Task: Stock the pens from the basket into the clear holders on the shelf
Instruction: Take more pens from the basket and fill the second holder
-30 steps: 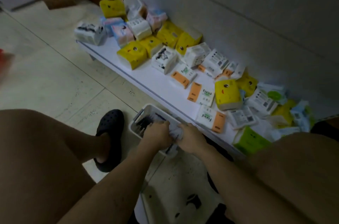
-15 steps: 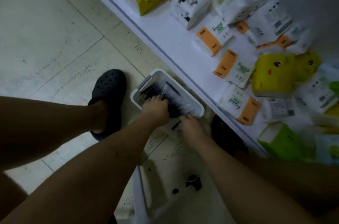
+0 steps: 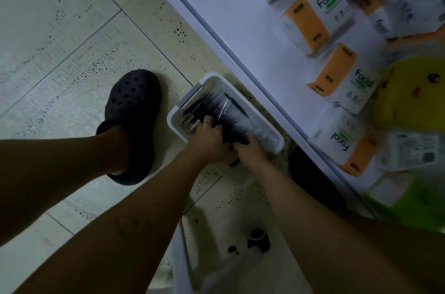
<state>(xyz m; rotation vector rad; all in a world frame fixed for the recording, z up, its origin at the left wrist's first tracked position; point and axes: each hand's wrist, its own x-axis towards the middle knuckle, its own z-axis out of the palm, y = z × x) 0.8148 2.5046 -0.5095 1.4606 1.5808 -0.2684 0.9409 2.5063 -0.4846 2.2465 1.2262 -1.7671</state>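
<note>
A white basket [image 3: 212, 77] stands on the tiled floor against the low white shelf [image 3: 240, 36]. It is full of dark pens [image 3: 216, 107]. Both of my hands are in its near end. My left hand [image 3: 208, 140] has its fingers curled around a bunch of the dark pens. My right hand [image 3: 249, 149] grips the same bunch from the right side. No clear holders are in view.
Facial tissue packs [image 3: 344, 81] with orange ends and a yellow pack [image 3: 409, 96] lie on the shelf. My left foot in a dark clog [image 3: 133, 110] stands left of the basket. A small dark object [image 3: 258, 240] lies on the floor below my arms.
The view has tilted down and closer to the basket. My hands have come together on a bunch of pens at the basket's near end.
</note>
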